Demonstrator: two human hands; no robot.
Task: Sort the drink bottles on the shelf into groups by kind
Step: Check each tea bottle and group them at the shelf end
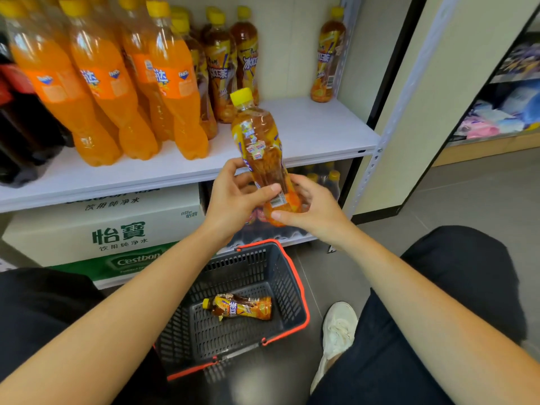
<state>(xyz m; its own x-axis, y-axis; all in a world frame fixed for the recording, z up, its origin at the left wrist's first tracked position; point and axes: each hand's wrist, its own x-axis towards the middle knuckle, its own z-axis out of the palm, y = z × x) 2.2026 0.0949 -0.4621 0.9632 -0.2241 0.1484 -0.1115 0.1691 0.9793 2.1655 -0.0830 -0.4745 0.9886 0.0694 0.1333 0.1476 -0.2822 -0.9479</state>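
An iced-tea bottle (260,141) with a yellow cap stands nearly upright in front of the white shelf (315,130), held in both hands. My left hand (233,200) grips its lower half from the left, thumb across the label. My right hand (312,211) cups its base from the right. On the shelf stand several orange Fanta bottles (99,92), a group of iced-tea bottles (230,59) behind them, one lone iced-tea bottle (328,57) at the far right, and dark cola bottles (20,121) at the left edge. Another iced-tea bottle (239,306) lies in the basket.
A dark plastic basket (280,287) with red handles sits on the floor between my knees. Below the shelf are a water carton (117,229) and packed bottles (327,176). A metal shelf post (377,141) stands at the right, and my white shoe (336,331) is beside the basket.
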